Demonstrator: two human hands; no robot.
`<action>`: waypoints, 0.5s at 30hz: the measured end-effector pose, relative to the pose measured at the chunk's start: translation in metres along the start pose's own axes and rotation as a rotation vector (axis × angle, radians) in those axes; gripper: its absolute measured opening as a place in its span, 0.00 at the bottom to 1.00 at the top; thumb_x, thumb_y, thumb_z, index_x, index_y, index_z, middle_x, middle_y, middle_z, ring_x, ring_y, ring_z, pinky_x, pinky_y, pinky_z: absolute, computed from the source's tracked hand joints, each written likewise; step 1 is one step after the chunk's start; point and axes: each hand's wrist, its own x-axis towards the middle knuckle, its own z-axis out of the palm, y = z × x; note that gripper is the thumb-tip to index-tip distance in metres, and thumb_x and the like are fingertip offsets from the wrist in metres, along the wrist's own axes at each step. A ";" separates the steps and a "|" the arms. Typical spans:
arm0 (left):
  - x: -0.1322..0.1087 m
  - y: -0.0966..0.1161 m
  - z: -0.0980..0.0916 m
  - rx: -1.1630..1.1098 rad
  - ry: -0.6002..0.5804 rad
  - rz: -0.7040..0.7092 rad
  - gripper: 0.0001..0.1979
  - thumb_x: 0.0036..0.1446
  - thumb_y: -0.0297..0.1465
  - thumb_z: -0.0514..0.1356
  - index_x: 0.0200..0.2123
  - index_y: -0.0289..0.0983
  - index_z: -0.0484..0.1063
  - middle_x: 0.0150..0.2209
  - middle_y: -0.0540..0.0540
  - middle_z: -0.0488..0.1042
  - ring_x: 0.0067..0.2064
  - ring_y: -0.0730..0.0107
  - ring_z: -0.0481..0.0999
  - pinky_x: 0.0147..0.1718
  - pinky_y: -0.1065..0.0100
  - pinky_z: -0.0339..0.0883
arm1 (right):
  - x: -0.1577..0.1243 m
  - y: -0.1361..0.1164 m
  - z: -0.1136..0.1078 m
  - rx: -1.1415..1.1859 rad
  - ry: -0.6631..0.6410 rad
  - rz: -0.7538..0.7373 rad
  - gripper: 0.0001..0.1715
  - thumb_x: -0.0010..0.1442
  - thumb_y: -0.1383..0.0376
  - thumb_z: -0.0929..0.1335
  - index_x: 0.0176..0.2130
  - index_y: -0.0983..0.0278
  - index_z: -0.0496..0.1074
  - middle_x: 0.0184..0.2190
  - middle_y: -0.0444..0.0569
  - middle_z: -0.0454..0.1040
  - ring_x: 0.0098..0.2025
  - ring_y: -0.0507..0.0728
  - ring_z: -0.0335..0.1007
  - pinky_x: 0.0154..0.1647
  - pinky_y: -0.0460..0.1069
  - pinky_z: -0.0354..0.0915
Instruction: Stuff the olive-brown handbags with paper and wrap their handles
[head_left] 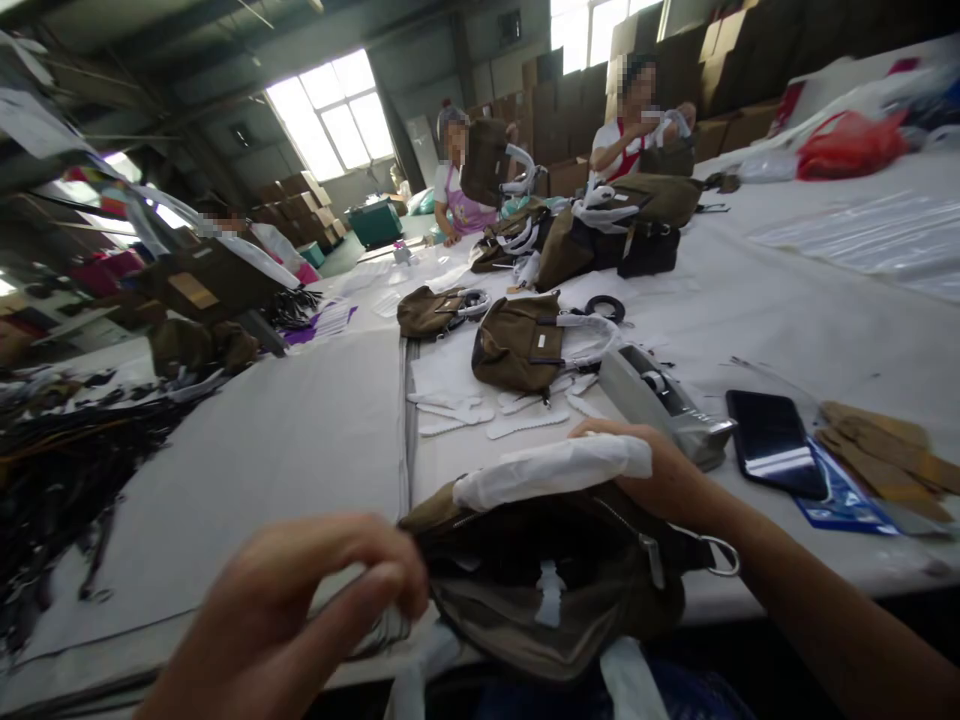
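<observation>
- Head view: the pale desk spreads in front of me, its near edge running beneath my arms.
- Across it, one person in a pink apron holds up a dark bag; another person stands farther right, hands raised.
- A heap of brown bags lies on the far part of the desk.
- The open bag is right in front of me at the near edge, between my hands, its mouth gaping toward me.
- My left hand is beside the bag's left corner, fingers curled and thumb near them; blur means I cannot tell whether they pinch anything.
- My right hand is at the bag's far side, behind its white-wrapped handle; my fingers are mostly hidden, so I cannot tell how tightly they close.
- Beyond sits a brown bag with a small label, near a gray box.
- A phone lies to my right.
- On the open bag's right side are a zipper pull and a metal ring.
</observation>
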 end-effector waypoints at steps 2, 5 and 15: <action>0.028 -0.007 0.004 0.140 -0.293 0.027 0.10 0.66 0.33 0.58 0.40 0.43 0.81 0.37 0.49 0.81 0.37 0.68 0.80 0.38 0.72 0.71 | -0.002 -0.007 -0.001 0.040 -0.015 0.012 0.09 0.56 0.68 0.64 0.36 0.63 0.73 0.30 0.46 0.77 0.32 0.56 0.72 0.31 0.47 0.65; 0.058 -0.027 0.037 0.398 -0.667 0.076 0.18 0.65 0.23 0.53 0.53 0.43 0.76 0.48 0.47 0.81 0.47 0.64 0.80 0.48 0.70 0.70 | -0.002 -0.009 0.000 0.046 -0.005 0.020 0.09 0.56 0.68 0.64 0.36 0.63 0.73 0.29 0.47 0.77 0.32 0.57 0.72 0.31 0.47 0.65; 0.100 -0.050 0.109 0.661 -0.843 0.021 0.16 0.53 0.27 0.67 0.47 0.33 0.81 0.42 0.35 0.82 0.41 0.49 0.81 0.41 0.61 0.73 | 0.002 0.004 0.001 0.028 0.025 0.004 0.10 0.56 0.70 0.64 0.37 0.63 0.74 0.32 0.45 0.78 0.33 0.56 0.73 0.33 0.46 0.65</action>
